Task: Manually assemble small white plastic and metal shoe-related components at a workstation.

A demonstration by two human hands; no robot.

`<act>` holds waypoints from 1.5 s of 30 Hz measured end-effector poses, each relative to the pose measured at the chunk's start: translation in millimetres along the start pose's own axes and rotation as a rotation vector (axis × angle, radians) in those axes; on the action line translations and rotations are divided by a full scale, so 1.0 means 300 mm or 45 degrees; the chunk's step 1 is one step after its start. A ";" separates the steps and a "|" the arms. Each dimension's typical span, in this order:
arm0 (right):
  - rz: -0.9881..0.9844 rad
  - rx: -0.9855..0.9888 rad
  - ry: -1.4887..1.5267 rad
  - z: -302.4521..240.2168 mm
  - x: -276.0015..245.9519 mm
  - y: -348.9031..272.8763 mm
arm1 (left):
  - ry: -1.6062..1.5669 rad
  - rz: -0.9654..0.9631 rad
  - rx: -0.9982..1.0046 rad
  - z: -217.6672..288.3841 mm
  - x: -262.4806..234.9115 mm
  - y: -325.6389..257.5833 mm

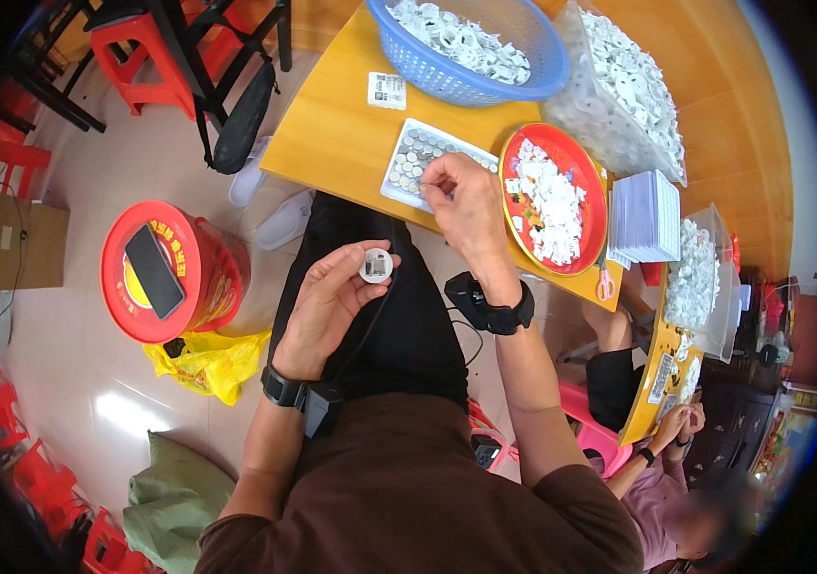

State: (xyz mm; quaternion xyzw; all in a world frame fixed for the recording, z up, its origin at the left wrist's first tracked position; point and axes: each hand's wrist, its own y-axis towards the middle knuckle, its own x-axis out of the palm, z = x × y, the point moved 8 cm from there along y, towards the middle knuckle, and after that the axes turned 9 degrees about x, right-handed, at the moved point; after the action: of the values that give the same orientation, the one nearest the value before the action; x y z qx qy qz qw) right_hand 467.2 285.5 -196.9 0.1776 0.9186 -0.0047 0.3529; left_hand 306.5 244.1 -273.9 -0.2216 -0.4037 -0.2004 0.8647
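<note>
My left hand [334,297] holds a small round white plastic housing [376,266] between thumb and fingers, above my lap. Its open face is up, and a metallic part shows inside. My right hand [466,199] reaches over the near edge of a white tray [391,182] on the table. Many round silvery button cells [418,145] lie in that tray. Thumb and forefinger of this hand are pinched together just over the cells; whatever is between them is too small to make out.
Right of the tray stand a red basin [600,206] of small white parts and scissors [605,283]. Behind are a blue basket [470,88] and a clear bin [609,115] of white parts. A phone [154,271] lies on a red bucket. A co-worker [652,507] sits at right.
</note>
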 end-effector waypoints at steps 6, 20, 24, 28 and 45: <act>0.010 0.044 0.242 -0.037 -0.037 -0.075 | 0.034 -0.006 -0.022 -0.005 -0.013 -0.004; -0.091 -0.278 0.178 -0.083 0.027 -0.290 | 0.013 0.028 0.026 -0.079 -0.027 0.002; -0.018 -0.479 0.038 -0.112 0.021 -0.324 | 0.047 0.051 0.035 -0.086 -0.024 -0.009; 0.033 -0.664 -0.143 -0.152 0.032 -0.363 | 0.118 0.082 0.054 -0.089 -0.028 -0.022; -0.094 -0.263 0.098 -0.048 -0.007 -0.369 | -0.134 0.027 -0.100 -0.146 -0.025 -0.011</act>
State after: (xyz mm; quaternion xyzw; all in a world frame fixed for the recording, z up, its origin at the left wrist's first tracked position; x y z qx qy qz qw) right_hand 422.8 183.1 -197.6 0.1064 0.9330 0.0839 0.3334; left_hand 326.9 218.8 -304.4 -0.2699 -0.4383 -0.1948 0.8350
